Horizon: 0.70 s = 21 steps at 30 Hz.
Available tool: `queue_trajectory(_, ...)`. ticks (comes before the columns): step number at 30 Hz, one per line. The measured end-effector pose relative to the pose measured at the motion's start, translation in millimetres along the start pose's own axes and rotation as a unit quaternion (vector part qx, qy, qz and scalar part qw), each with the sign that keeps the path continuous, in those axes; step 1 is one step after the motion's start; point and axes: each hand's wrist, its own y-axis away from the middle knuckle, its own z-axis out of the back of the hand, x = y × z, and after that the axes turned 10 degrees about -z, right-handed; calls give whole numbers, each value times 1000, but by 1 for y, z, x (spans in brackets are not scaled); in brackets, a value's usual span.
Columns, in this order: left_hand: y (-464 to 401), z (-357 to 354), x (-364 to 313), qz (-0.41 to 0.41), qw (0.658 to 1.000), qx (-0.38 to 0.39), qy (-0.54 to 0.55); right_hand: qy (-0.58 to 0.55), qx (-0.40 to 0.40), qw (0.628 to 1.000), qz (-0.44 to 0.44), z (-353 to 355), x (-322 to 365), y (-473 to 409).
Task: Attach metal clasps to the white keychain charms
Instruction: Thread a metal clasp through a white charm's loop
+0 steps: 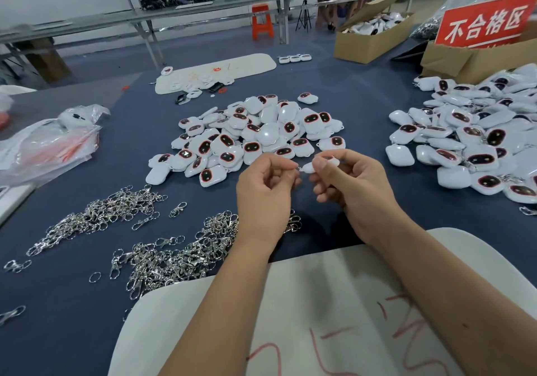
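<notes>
the right hand (351,183) pinched a white charm (312,167) above the blue table (87,303), just in front of the central charm pile (255,134). the left hand (266,189), fingers curled, held a small metal clasp (298,168) at the charm's end; the clasp was mostly hidden. likely risk: the clasp slipping off before it closed, since so little of it was gripped, and dropping among the loose clasps (174,256).
</notes>
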Motion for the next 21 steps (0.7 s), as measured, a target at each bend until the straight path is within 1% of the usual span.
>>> queue_trajectory(2,-1,3,2,-66,992,50,-93,5,-11,1000,1,0,-1,0)
queue_trajectory(4,-1,7,3,-139,971,87,-176,24,-28,999,0,0,-3,0)
queue_trajectory(6,0,9,2,-192,950,103,-224,51,-49,997,1,0,-4,0)
queue_trajectory(7,1,8,2,-194,949,100,-227,61,-59,996,3,0,-4,0)
queue_trajectory(8,2,5,0,-180,956,86,-214,62,-66,996,3,-1,-4,0)
queue_trajectory(9,4,1,-1,-149,970,61,-184,54,-71,996,2,-1,-2,0)
queue_trajectory(11,9,-9,-5,-47,996,2,-76,17,-63,998,6,-3,2,1)
queue_trajectory(12,10,-13,-6,9,1000,-18,-8,1,-51,999,13,-3,4,2)
queue_trajectory(14,12,-18,-7,103,987,-29,121,-13,-25,999,33,-4,6,4)
queue_trajectory(16,11,-18,-9,152,966,-39,207,-10,-5,999,50,-4,6,6)
queue_trajectory(18,10,-16,-11,177,948,-67,256,0,1,998,59,-5,6,7)
queue_trajectory(21,8,-13,-15,206,929,-100,292,23,0,998,59,-6,3,6)
